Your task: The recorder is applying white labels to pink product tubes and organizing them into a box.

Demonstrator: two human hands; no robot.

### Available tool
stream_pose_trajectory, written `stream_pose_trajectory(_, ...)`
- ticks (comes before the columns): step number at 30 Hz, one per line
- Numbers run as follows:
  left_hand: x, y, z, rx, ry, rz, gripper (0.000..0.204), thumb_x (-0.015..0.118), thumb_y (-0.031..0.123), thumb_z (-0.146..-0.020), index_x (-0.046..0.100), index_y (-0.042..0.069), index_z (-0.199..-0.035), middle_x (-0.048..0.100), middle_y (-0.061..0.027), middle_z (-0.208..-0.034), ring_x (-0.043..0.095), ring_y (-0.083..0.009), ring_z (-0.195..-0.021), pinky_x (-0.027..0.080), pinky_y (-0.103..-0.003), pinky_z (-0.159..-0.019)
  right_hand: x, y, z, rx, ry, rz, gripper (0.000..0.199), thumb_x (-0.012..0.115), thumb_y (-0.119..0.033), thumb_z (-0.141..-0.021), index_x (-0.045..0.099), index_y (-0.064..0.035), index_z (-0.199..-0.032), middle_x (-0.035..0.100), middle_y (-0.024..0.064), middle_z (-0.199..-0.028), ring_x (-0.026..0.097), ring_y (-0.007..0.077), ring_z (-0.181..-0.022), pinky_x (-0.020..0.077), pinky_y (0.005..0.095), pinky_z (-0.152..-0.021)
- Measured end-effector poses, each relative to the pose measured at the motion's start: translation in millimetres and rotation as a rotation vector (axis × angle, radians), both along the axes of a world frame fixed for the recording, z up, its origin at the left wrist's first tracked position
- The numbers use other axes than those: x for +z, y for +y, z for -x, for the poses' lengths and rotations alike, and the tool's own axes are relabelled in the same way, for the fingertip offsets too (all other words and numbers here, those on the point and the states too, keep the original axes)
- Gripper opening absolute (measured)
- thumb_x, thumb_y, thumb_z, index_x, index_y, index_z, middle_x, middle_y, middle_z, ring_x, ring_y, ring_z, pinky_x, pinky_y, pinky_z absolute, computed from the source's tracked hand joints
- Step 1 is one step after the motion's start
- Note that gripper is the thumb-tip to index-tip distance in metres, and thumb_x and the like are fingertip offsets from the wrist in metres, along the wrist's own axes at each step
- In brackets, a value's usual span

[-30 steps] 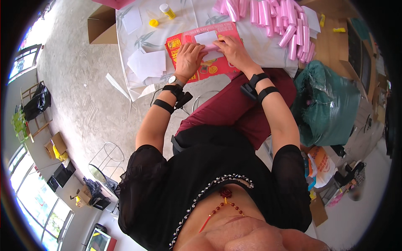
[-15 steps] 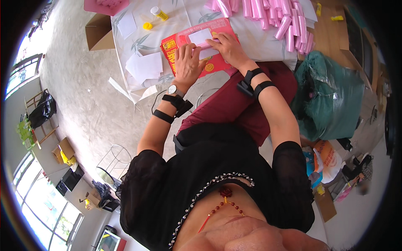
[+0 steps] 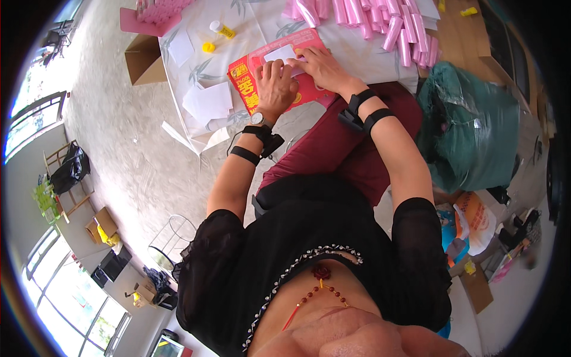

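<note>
We look down from head height at a seated person in a black top and dark red trousers, both forearms stretched forward to a worktop [image 3: 369, 50] covered with a pale cloth printed with leaves.

At the near edge of the worktop lies a flat red packet [image 3: 309, 92] with yellow print, and on top of it a pink sheet [image 3: 297, 41] carrying a small white label [image 3: 279, 53]. The left hand [image 3: 275, 82] rests palm down on the red packet, fingers spread and flat — it presses rather than grips, and closes on nothing. The right hand [image 3: 318, 66] lies just beside it, fingers extended and slightly curled onto the pink sheet beside the white label; we cannot tell whether it pinches anything. The two hands are almost touching. Each wrist wears black straps, and the left one a watch as well.

Towards the far right of the worktop sits a heap of pink rolls [image 3: 380, 21]. Towards the left edge lie loose white paper sheets [image 3: 208, 101], and further back a small yellow-capped bottle [image 3: 223, 28] with a yellow cap [image 3: 208, 46] lying near it.

On the floor, left of the worktop, stands an open cardboard box [image 3: 143, 59]. To the person's right a large green plastic bag [image 3: 470, 131] bulges beside the knee.
</note>
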State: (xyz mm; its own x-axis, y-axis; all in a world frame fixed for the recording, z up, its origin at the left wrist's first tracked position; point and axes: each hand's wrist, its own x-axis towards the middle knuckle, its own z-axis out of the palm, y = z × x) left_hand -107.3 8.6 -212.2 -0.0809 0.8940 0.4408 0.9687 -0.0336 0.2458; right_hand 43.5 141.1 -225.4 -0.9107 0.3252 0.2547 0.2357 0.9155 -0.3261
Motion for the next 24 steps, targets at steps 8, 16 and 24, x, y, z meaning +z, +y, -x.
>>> stream_pose_trajectory(8,-4.3,-9.5,15.0,0.013,-0.109,-0.02,0.011,0.074,0.014,-0.084,0.069,0.009,-0.092,0.066,-0.0035,-0.109,0.059,-0.0286,-0.107,0.046,-0.045,-0.092,0.1,7.1,0.6,0.03,-0.092,0.149,0.076,0.077,0.005,-0.067,0.063,-0.0174,-0.138,0.058,0.0108,-0.137,0.054,0.031,-0.129,0.0466,0.0428,-0.109)
stream_pose_trajectory(16,-3.2,-2.0,23.4,-0.002,-0.306,0.063,0.011,0.076,0.01,-0.084,0.068,0.006,-0.089,0.069,-0.0074,-0.1,0.063,-0.0328,-0.096,0.051,-0.044,-0.084,-22.0,19.8,10.4,0.034,0.137,0.32,0.045,0.067,0.012,-0.08,0.067,-0.0015,-0.123,0.063,0.0165,-0.127,0.062,0.0355,-0.116,0.0544,0.0395,-0.097)
stream_pose_trajectory(24,-3.2,0.8,29.7,0.032,-0.394,0.117,0.016,0.08,0.014,-0.083,0.07,0.004,-0.09,0.072,-0.0088,-0.097,0.067,-0.0311,-0.094,0.053,-0.042,-0.082,-18.1,26.6,12.3,0.074,0.187,0.324,0.032,0.068,0.011,-0.079,0.065,0.0032,-0.11,0.065,0.0176,-0.114,0.062,0.0381,-0.11,0.0532,0.0423,-0.092)
